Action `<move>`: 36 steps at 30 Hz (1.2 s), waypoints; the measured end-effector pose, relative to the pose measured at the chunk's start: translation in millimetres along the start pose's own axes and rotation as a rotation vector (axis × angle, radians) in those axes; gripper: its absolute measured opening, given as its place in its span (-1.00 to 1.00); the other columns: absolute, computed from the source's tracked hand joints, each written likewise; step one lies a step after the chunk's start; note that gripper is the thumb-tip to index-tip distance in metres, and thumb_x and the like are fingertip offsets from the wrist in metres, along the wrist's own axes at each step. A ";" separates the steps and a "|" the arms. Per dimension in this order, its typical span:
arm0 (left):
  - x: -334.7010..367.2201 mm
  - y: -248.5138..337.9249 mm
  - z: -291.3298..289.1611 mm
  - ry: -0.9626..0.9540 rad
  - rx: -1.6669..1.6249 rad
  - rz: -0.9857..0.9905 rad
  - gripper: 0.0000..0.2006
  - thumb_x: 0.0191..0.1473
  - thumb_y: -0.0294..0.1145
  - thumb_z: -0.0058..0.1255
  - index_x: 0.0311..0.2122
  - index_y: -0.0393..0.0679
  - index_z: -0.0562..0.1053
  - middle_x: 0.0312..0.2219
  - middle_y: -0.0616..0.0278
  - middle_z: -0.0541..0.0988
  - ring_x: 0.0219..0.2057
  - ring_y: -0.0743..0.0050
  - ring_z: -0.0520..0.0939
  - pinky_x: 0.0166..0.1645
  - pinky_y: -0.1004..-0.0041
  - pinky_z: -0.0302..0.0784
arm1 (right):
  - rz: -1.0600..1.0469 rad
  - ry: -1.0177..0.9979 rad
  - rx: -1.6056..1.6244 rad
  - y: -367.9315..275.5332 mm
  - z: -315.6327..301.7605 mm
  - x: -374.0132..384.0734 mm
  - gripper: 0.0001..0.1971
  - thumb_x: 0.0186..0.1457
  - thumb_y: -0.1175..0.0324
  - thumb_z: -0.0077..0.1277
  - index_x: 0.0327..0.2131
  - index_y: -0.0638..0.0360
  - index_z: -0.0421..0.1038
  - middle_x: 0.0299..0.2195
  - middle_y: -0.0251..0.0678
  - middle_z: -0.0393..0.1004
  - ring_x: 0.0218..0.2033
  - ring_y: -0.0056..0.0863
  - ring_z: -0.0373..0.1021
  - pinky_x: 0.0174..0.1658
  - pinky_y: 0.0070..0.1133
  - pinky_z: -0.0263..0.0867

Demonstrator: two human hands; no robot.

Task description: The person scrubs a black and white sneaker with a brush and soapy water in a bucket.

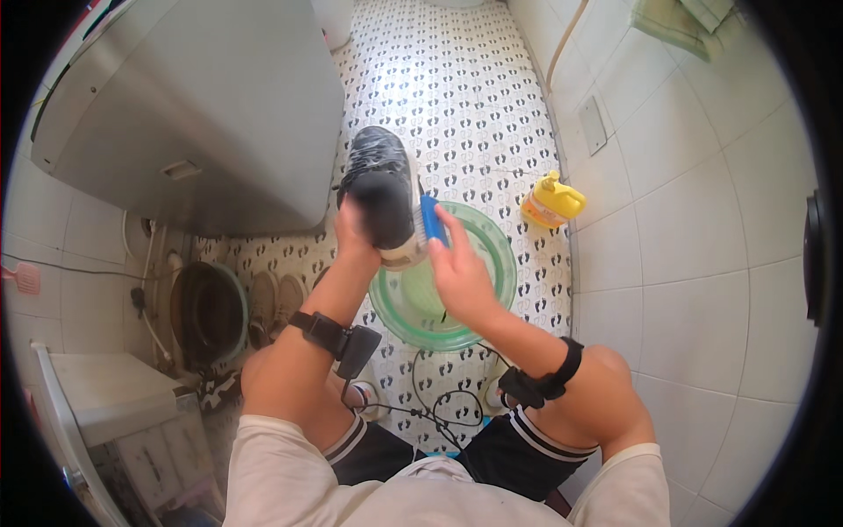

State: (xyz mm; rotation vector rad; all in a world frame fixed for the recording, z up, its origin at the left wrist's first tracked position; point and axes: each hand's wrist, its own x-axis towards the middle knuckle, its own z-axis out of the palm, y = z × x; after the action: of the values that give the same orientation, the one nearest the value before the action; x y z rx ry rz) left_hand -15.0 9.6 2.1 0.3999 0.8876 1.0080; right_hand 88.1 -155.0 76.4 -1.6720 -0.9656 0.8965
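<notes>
A black sneaker (379, 154) with a pale sole, whitish streaks of foam on its toe, is held up over a green basin (502, 263). My left hand (351, 235) is closed on its heel end; part of the shoe's opening is blurred. In my right hand (460, 272) is a blue scrubbing brush (431, 220), its pale bristles against the side of the sole. Below both hands the translucent basin stands on the floor, with something light green inside it that I cannot make out.
A yellow jug (557, 204) stands right of the basin by the tiled wall. A large grey appliance (202, 105) fills the far left. Another basin (211, 312) leans at the left beside a pair of shoes (277, 299). Black cables (452, 408) lie between my feet.
</notes>
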 end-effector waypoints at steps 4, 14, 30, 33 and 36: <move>-0.8 -8.8 -3.6 -0.118 0.049 0.017 -0.58 0.28 -0.08 -0.16 0.00 -0.19 0.49 -0.13 0.16 0.61 -0.18 0.34 0.67 -0.06 0.37 0.61 | -0.056 0.101 -0.071 16.2 -8.8 39.1 -0.51 0.35 0.22 -0.19 0.31 0.00 0.12 -0.35 -0.32 0.48 -0.52 -0.54 0.31 -0.41 -0.58 0.30; -22.4 7.5 5.5 -0.068 0.010 -0.109 -0.61 0.32 -0.11 -0.24 -0.05 -0.16 0.50 -0.15 0.17 0.61 -0.19 0.34 0.66 -0.04 0.38 0.61 | 0.041 0.016 0.024 11.9 2.5 13.0 -0.48 0.35 0.20 -0.21 0.32 0.04 0.06 -0.37 -0.05 0.57 -0.35 -0.22 0.52 -0.17 -0.37 0.38; -31.9 8.9 12.7 -0.172 0.013 -0.177 -0.61 0.33 -0.07 -0.29 -0.16 -0.11 0.51 -0.33 0.23 0.62 -0.37 0.42 0.64 -0.27 0.45 0.61 | 0.080 0.071 0.025 20.3 -7.2 29.2 -0.48 0.36 0.19 -0.22 0.32 0.08 0.05 -0.29 -0.03 0.55 -0.33 -0.26 0.50 -0.16 -0.40 0.37; -41.0 -2.9 21.2 -0.130 0.036 -0.201 -0.62 0.33 -0.07 -0.27 -0.13 -0.11 0.52 -0.31 0.22 0.63 -0.35 0.39 0.65 -0.24 0.43 0.61 | 0.044 0.154 -0.005 26.1 -21.8 48.7 -0.48 0.36 0.19 -0.22 0.32 0.09 0.05 -0.32 -0.04 0.55 -0.34 -0.27 0.50 -0.18 -0.41 0.37; -38.4 -14.5 25.3 -0.135 0.020 -0.213 -0.62 0.32 -0.07 -0.24 -0.12 -0.11 0.52 -0.30 0.22 0.63 -0.34 0.38 0.65 -0.23 0.42 0.61 | 0.145 0.150 0.000 28.1 -30.5 49.3 -0.48 0.36 0.20 -0.23 0.31 0.10 0.05 -0.28 -0.02 0.55 -0.34 -0.26 0.50 -0.17 -0.41 0.37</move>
State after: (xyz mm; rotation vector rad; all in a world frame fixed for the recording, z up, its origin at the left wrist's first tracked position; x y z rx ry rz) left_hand 4.2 -28.2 25.1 0.3773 0.8005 0.7676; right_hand 140.9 -128.0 51.4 -1.7994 -0.7504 0.8514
